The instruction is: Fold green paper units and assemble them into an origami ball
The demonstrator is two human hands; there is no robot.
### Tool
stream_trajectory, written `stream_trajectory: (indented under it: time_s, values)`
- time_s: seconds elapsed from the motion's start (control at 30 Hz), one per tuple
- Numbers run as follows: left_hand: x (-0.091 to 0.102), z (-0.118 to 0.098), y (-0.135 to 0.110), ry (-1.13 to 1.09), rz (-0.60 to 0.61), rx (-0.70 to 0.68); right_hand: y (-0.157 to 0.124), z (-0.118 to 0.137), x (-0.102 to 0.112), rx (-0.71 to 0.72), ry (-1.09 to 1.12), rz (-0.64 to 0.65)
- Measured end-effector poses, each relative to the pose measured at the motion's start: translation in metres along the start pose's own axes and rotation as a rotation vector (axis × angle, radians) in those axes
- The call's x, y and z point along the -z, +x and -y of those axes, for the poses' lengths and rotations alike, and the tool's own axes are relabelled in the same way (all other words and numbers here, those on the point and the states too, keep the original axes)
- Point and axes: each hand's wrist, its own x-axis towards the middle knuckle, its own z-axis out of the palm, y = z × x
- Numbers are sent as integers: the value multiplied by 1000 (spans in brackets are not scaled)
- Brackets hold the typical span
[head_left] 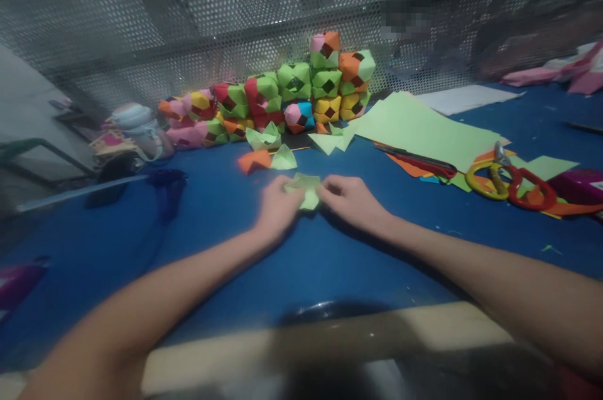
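Pinching the folded green paper [306, 189] from both sides, the left hand [277, 208] and the right hand [351, 199] each have their fingers closed on an edge of it. It sits between them, low at the middle of the blue table [330, 255]. Just behind lies an orange folded piece [254, 161], farther back a row of stacked paper cubes [292, 92], and off to the right green sheets [424, 130] and scissors [509, 183].

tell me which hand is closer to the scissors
Right. The right hand sits left of the scissors, with the left hand farther left, past the green paper both hold.
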Motion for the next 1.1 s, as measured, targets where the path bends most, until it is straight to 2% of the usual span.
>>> stream_trajectory:
  time_s: [0.17, 0.33, 0.6, 0.8, 1.1]
  values:
    - [0, -3, -1, 56, -18, -10, -1, -1, -3, 85, -54, -37]
    - [0, -1, 0, 58, -44, -26, 0, -1, -2, 37, -73, -2]
    - [-2, -2, 0, 43, -49, -32, 0, -5, -3, 62, -60, 18]
    - [-2, -5, -3, 61, 3, -31, 2, -3, 0, 106, -65, -35]
    - [-3, -4, -2, 46, 85, -4, 3, -9, -1, 148, -111, -45]
